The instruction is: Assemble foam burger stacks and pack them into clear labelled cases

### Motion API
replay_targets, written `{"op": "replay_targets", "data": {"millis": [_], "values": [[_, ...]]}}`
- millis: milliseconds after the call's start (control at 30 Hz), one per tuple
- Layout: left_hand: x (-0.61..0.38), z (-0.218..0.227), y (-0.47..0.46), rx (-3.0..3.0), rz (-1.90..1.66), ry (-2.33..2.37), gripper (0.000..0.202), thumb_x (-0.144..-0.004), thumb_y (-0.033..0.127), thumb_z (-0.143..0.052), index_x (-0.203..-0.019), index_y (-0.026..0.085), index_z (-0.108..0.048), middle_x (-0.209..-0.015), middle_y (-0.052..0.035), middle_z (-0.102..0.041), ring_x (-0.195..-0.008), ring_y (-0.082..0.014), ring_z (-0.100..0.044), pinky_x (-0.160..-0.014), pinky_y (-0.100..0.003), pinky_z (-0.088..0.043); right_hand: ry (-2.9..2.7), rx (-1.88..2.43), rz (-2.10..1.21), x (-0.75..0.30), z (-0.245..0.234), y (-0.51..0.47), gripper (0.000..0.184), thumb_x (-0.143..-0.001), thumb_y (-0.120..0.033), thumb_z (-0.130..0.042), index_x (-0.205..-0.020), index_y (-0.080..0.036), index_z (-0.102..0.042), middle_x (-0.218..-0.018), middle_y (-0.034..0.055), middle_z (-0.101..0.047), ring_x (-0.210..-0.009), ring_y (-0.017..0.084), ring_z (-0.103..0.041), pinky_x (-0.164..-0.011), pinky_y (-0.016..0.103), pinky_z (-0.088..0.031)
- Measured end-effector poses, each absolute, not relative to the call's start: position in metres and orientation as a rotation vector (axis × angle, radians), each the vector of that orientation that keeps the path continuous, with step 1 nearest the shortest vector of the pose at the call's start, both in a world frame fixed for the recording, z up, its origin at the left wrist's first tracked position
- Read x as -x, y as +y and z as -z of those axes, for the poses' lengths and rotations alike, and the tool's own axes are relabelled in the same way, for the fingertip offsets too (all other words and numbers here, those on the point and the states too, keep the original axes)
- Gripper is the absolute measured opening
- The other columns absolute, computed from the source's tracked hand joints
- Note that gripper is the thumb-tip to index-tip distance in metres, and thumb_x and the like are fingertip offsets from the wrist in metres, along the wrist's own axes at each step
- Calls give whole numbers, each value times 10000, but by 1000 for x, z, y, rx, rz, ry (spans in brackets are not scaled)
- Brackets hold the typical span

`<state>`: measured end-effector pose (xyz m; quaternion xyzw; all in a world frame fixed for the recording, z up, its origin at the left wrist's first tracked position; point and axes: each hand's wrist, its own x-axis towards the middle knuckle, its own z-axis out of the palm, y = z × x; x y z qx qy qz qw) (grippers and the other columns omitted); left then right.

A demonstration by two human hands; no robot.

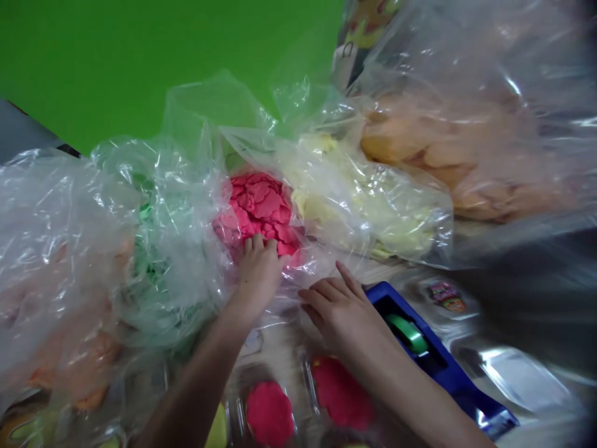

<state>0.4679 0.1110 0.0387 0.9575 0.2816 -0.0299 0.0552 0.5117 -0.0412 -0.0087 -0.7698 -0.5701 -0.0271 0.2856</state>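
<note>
Green wall (140,56) behind; left hand (259,270), grip loosely curled, touches bagged pink dough (259,202); right hand (342,310), grip spread flat, lies beside tape dispenser (438,367).

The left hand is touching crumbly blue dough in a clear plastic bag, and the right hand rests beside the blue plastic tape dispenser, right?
Not quite. The head view shows the crumbly dough at the left hand is pink, not blue. The bag, right hand and blue tape dispenser are as you say.
</note>
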Motion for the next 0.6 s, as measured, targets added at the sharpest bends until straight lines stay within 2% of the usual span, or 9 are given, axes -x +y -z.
{"op": "replay_targets", "data": {"millis": [100, 200, 267, 367, 467, 533, 600], "values": [[-465, -33, 109, -2706, -110, 903, 137, -856, 212, -509, -911, 155, -621, -1022, -127, -626, -1028, -270, -546, -936, -439, -415, -1392, 1958, 15, -508, 3, -45, 214, -879, -141, -488, -912, -191, -694, -837, 72, -720, -822, 220, -668, -1011, 547, -402], [-454, -43, 115, -2202, -323, 947, 123, -819, 238, -532, -914, 184, -588, -926, -64, -656, -900, -204, -606, -876, -392, -463, -1077, 1823, -135, -508, -11, -48, 290, -912, -207, -462, -1151, -151, -616, -1052, 133, -695, -976, 233, -658, -930, 445, -505], [-442, -57, 116, -1860, -341, 824, 175, -796, 294, -549, -932, 187, -572, -863, -42, -668, -808, -180, -627, -807, -363, -495, -836, 1686, -298, -511, -22, -49, 343, -914, -279, -480, -1225, -167, -570, -1138, 127, -675, -1034, 225, -648, -886, 384, -538], [-426, -78, 108, -1617, -231, 604, 193, -776, 319, -581, -919, 190, -587, -817, -31, -687, -772, -169, -638, -775, -334, -505, -623, 1428, -573, -513, -38, -50, 364, -857, -375, -573, -1177, -203, -598, -1140, 86, -690, -1008, 221, -667, -846, 358, -560], [-418, -90, 97, -1720, -154, 565, 134, -742, 292, -626, -836, 197, -625, -792, -15, -697, -744, -157, -637, -749, -302, -508, -487, 1253, -757, -510, -46, -55, 383, -811, -437, -618, -1105, -191, -628, -1023, 69, -727, -897, 204, -698, -780, 339, -581], [-419, -90, 94, -1876, -61, 534, 122, -729, 308, -641, -781, 198, -646, -769, -9, -699, -727, -158, -639, -731, -294, -514, -446, 1229, -815, -505, -46, -61, 399, -781, -434, -650, -1096, -190, -636, -977, 57, -736, -864, 198, -699, -768, 337, -580], [-425, -83, 100, -2033, -30, 512, 179, -772, 360, -597, -820, 204, -672, -833, -19, -710, -798, -168, -650, -774, -299, -518, -427, 1257, -838, -499, -42, -70, 356, -755, -401, -677, -1038, -185, -664, -928, 47, -744, -821, 193, -699, -738, 323, -578]]}}
